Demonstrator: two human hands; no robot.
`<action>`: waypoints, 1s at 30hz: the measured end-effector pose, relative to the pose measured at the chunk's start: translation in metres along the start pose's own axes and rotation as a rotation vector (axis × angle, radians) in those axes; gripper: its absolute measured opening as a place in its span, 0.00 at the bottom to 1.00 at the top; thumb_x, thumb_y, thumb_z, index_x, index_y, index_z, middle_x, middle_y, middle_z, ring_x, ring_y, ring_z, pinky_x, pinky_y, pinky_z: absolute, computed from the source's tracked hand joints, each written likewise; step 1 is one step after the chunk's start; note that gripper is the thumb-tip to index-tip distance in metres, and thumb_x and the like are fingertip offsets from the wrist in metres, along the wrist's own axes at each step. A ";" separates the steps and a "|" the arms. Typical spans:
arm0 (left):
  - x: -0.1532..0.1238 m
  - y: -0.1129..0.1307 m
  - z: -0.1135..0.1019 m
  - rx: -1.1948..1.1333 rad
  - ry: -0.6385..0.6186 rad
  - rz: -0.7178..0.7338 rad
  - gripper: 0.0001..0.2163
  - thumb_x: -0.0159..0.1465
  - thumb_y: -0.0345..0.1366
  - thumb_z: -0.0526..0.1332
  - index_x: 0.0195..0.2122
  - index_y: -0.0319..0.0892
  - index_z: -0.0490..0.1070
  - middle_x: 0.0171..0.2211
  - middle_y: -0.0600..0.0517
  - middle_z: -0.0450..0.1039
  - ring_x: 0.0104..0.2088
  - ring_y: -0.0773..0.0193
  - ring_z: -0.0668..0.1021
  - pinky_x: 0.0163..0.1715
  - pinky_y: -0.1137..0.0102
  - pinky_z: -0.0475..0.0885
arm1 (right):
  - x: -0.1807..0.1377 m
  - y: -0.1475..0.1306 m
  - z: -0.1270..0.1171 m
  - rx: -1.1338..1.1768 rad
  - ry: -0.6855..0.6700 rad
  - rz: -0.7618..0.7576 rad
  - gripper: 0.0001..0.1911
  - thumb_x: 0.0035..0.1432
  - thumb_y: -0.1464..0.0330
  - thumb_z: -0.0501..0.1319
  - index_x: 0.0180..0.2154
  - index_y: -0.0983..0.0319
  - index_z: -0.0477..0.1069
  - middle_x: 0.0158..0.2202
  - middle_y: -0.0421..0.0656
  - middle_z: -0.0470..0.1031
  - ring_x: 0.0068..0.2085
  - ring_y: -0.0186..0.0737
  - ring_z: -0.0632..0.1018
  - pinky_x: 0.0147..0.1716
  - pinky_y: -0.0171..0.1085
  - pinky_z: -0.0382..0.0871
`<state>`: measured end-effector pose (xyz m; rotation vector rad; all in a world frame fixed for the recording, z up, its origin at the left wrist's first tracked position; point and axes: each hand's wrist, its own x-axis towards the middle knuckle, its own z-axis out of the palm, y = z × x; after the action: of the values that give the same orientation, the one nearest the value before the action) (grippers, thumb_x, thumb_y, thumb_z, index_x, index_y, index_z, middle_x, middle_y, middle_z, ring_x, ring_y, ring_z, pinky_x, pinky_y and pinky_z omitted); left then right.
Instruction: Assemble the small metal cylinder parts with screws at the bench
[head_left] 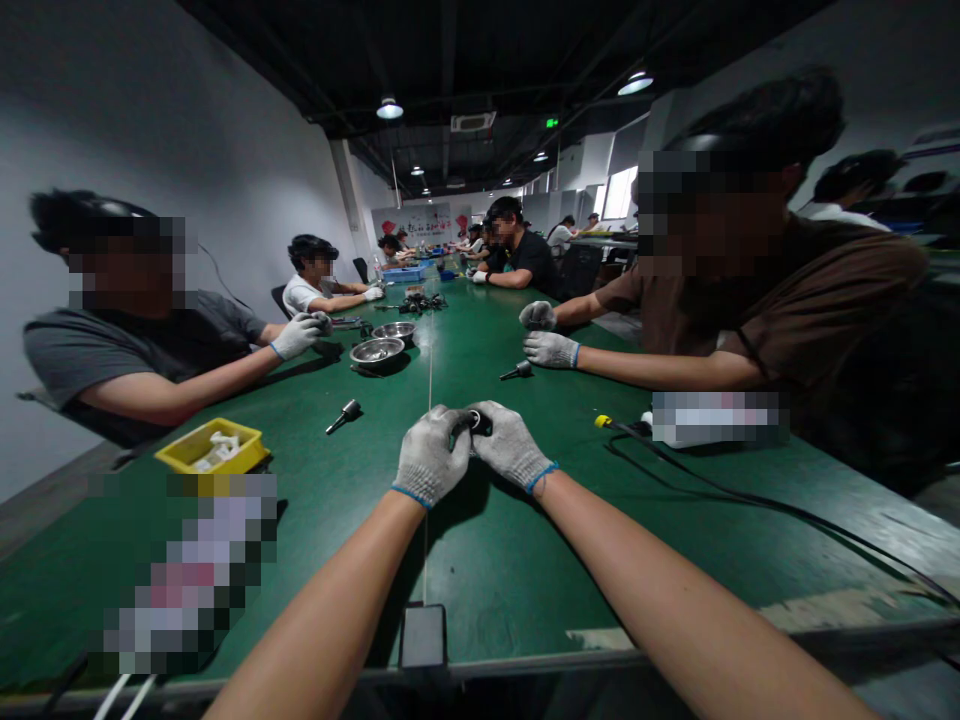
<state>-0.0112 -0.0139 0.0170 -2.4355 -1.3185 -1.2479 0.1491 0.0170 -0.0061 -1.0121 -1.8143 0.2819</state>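
Observation:
In white knit gloves with blue cuffs, my left hand (433, 455) and my right hand (511, 443) meet above the middle of the green table (375, 560). Between their fingertips is a small black rounded part (480, 422) with a pale ring at its end. Both hands are closed on it, and the fingers cover much of its body. Left of my hands lies a dark cylindrical piece with a thin metal shaft (344, 416). A similar shafted piece (516, 371) rests beyond my right hand, close to a co-worker's gloved hand.
A yellow bin (247, 436) with white pieces and a blurred power strip (199, 560) are at left. Two metal bowls (377, 353) stand farther back. A black cable (720, 490) crosses the right side near a white box (712, 420). Co-workers sit along both sides.

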 end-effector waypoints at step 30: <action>-0.001 0.003 0.000 0.041 -0.049 0.018 0.10 0.65 0.31 0.61 0.46 0.43 0.79 0.34 0.49 0.75 0.35 0.59 0.79 0.38 0.67 0.76 | -0.001 -0.002 -0.002 -0.052 -0.007 -0.011 0.12 0.52 0.75 0.63 0.39 0.61 0.80 0.38 0.47 0.84 0.40 0.46 0.82 0.44 0.40 0.77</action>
<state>-0.0095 -0.0167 0.0170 -2.4589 -1.3182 -1.1531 0.1502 0.0141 -0.0045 -1.0382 -1.8415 0.2325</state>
